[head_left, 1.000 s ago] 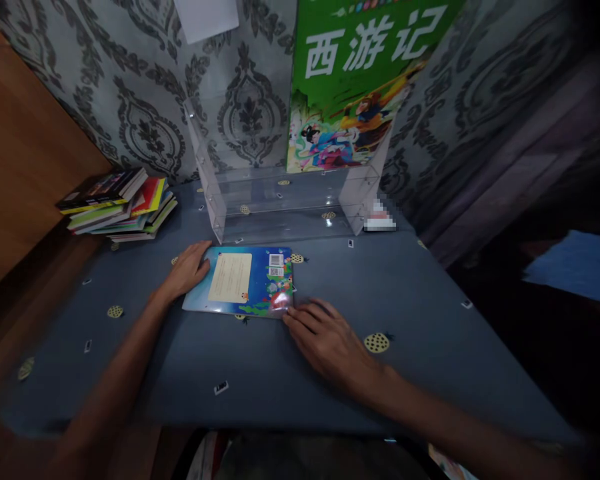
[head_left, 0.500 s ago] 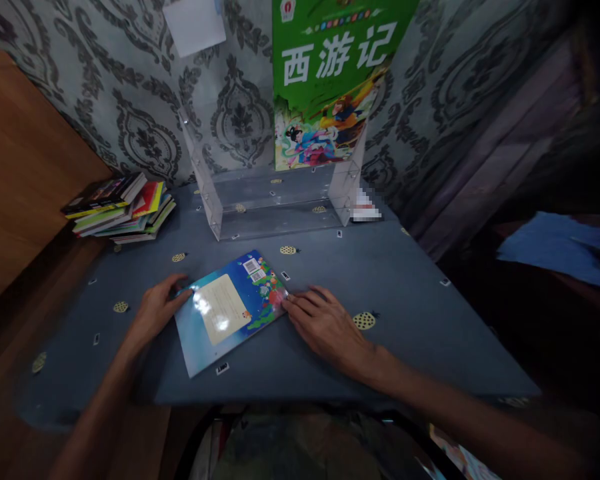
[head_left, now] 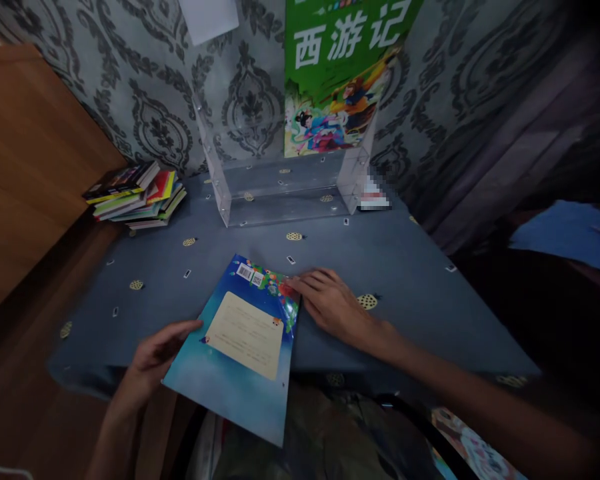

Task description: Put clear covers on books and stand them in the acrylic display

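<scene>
A thin blue picture book (head_left: 195,373) lies back cover up, with a cream text panel, a barcode and colourful drawings along its far edge. Its near end juts out over the table's front edge. At its left side, my left hand (head_left: 155,353) grips the edge, thumb by the cover and the other fingers partly hidden beneath. My right hand (head_left: 337,310) pinches the far right corner, fingertips on the cover; what lies under that corner is hidden.
A clear acrylic rack (head_left: 285,210) stands at the back, with a green book (head_left: 325,87) upright behind it. Several stacked books (head_left: 135,197) sit at the back left. The patterned cloth covers the table (head_left: 405,267). A blue cloth (head_left: 570,233) lies off to the right.
The book has turned and slid toward me, from lying wholly on the table to overhanging its front edge. My left hand moved nearer with it. The view shifted slightly.
</scene>
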Demonstrator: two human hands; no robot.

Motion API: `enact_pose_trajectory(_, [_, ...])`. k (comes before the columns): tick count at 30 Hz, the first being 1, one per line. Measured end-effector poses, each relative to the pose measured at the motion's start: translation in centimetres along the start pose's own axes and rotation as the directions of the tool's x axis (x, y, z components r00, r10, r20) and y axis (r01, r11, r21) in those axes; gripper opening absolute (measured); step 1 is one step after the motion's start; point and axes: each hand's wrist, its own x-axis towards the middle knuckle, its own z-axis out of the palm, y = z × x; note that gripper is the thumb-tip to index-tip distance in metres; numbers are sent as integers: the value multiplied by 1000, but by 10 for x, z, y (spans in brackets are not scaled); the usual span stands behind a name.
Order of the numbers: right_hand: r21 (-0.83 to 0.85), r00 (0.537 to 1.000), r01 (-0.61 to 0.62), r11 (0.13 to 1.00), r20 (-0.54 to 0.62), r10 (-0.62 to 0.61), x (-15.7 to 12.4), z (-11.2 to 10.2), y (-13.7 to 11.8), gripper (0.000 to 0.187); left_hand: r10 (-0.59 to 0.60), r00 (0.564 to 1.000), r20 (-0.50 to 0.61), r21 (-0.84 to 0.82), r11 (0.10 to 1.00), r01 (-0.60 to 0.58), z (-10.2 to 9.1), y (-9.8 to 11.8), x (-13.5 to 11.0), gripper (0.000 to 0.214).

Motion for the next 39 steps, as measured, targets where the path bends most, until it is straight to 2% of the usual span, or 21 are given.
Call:
enact_pose_trajectory(3, [42, 1000, -21, 999, 10, 20, -3, 0, 0, 43, 176, 984, 19, 258, 950, -175, 20, 11, 15, 34])
enact_pose_trajectory(6, [92, 999, -32, 995, 19, 30, -7, -2, 1, 51, 285, 958, -31, 374, 892, -253, 27, 19, 36, 28])
enact_pose_trajectory(9, [160, 999, -34, 986, 11, 33, -10, -5, 5, 60, 356, 934, 19, 344, 875, -341, 28, 31, 57, 33])
enact_pose_trajectory(11, [202, 999, -45, 978, 19, 42, -11, -7, 9, 61, 400, 915, 47, 263, 879, -398, 31, 39, 70, 39])
enact_pose_trajectory(13, [228, 997, -70, 971, 28, 65, -11, -6, 14, 60, 421, 907, 0, 180, 892, -414, 37, 46, 84, 41])
enact_pose_trajectory(15, [238, 994, -104, 966, -3, 108, -9, -2, 18, 52, 403, 908, -114, 107, 914, -392, 47, 49, 97, 39])
enact_pose_trajectory(18, [250, 985, -139, 958, -60, 159, -5, 6, 24, 29, 337, 913, -231, -73, 930, -361, 64, 45, 117, 41])
enact_pose_trajectory(21, [292, 985, -145, 945, -43, 164, 0, 10, 30, 16, 265, 921, -286, -312, 883, -351, 80, 39, 133, 47])
enact_pose_trajectory(25, [379, 988, -145, 914, 6, 155, 5, 8, 34, 14, 146, 932, -332, -523, 794, -311, 95, 39, 144, 54])
enact_pose_trajectory(29, [422, 984, -170, 890, 25, 176, 8, 2, 34, 14, 126, 932, -338, -572, 760, -310, 100, 43, 148, 57])
enact_pose_trajectory(33, [458, 978, -208, 864, 68, 199, 13, -4, 35, 14, 100, 928, -359, -552, 779, -298, 103, 45, 153, 55])
enact_pose_trajectory(36, [464, 975, -221, 858, 79, 208, 16, -5, 38, 13, 85, 947, -311, -578, 774, -260, 106, 44, 157, 56])
enact_pose_trajectory(39, [473, 982, -183, 862, 58, 177, 14, -1, 42, 14, 63, 964, -259, -589, 781, -209, 101, 36, 157, 60])
